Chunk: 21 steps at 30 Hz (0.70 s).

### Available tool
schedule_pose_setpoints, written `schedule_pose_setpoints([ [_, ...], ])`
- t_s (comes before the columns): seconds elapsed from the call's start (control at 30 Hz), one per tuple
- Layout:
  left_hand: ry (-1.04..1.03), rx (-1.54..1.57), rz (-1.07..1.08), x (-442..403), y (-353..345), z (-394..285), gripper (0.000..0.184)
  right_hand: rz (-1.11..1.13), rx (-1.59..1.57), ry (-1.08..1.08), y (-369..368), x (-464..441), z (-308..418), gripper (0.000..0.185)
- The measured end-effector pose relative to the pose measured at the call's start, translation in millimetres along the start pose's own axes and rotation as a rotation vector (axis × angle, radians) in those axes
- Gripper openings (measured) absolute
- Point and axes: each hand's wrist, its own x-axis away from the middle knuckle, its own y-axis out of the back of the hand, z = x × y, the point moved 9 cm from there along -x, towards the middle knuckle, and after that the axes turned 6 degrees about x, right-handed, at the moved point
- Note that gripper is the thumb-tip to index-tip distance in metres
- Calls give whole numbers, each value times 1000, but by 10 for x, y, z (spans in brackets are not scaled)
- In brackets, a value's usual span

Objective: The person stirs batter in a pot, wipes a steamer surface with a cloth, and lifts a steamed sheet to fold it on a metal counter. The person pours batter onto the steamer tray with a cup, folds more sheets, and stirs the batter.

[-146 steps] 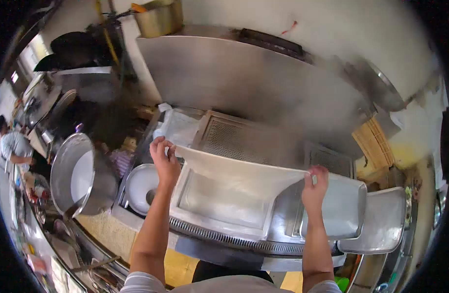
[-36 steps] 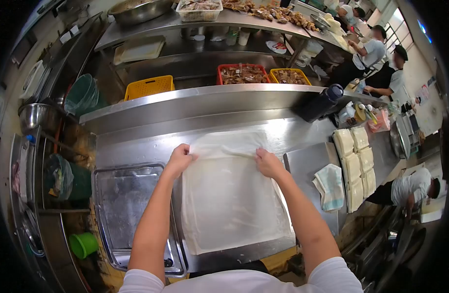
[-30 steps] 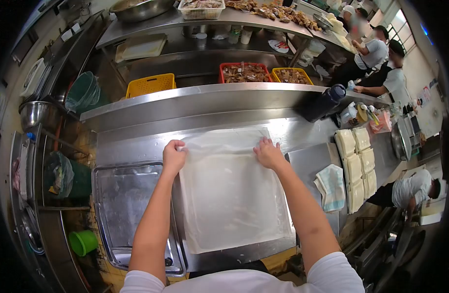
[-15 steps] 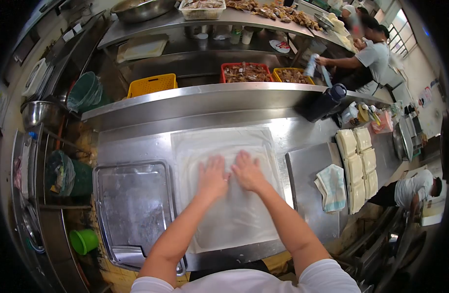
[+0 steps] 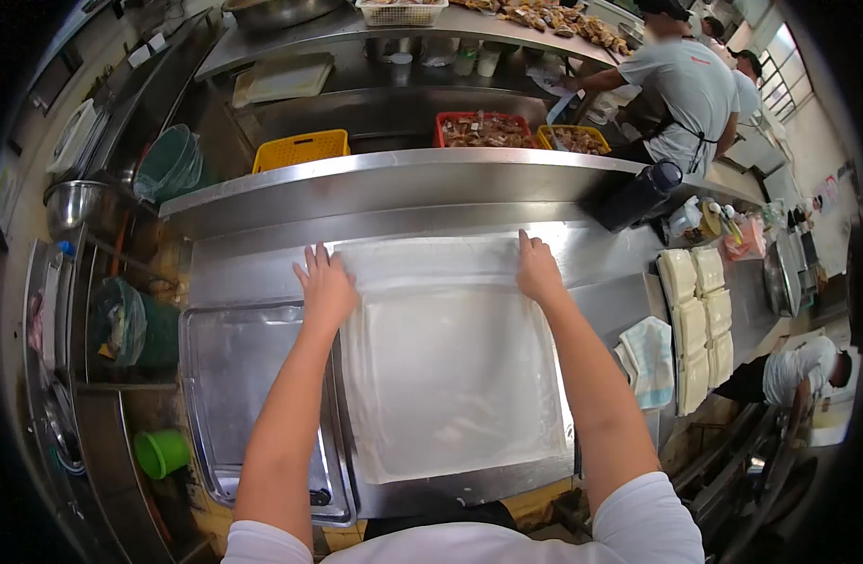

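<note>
A translucent white sheet (image 5: 450,257) lies on the steel table, over a pale, flat, square-cornered layer (image 5: 455,376) that shows through it. I cannot tell what that layer is. At the sheet's far left corner, my left hand (image 5: 328,289) rests palm down with its fingers spread. My right hand (image 5: 540,273) is at the far right corner, index finger stretched forward and the other fingers slightly bent; its thumb side is against the sheet's edge. Nothing shows as gripped in either hand.
A metal tray (image 5: 239,376) lies to the left. On the right are a folded cloth (image 5: 649,362), a tray of pale square blocks (image 5: 696,320) and a dark bottle (image 5: 641,197). A raised steel ledge (image 5: 403,179) runs along the back. A co-worker (image 5: 685,94) stands beyond it.
My hands have moved apart and away from me, from the sheet's middle to its far corners. A co-worker at the upper right has come closer and turned their back.
</note>
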Motion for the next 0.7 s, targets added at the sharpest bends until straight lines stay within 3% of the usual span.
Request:
schedule_pose_setpoints([
  [0.07, 10, 97, 24, -39, -24, 47, 31, 78, 100, -14, -101, -22, 55, 30],
  [0.1, 13, 145, 34, -45, -44, 70, 24, 12, 43, -18, -68, -10, 54, 24],
  [0.2, -10, 383, -193, 49, 117, 146, 10, -196, -101, -24, 115, 172, -1, 13],
  [0.27, 2, 508, -281, 259, 385, 76, 8, -351, -164, -21, 420, 431, -46, 13],
  [0.4, -100, 571, -360, 929, 889, -103, 9, -410, -227, -38, 763, 1091, -111, 7],
  [0.57, -249, 339, -84, 1617, 711, -144, 11, -272, -180, 17, 512, 1837, -152, 8],
  [0.7, -206, 297, 30, 1751, 641, -179, 29, -181, -187, -23, 368, 1909, -122, 16],
])
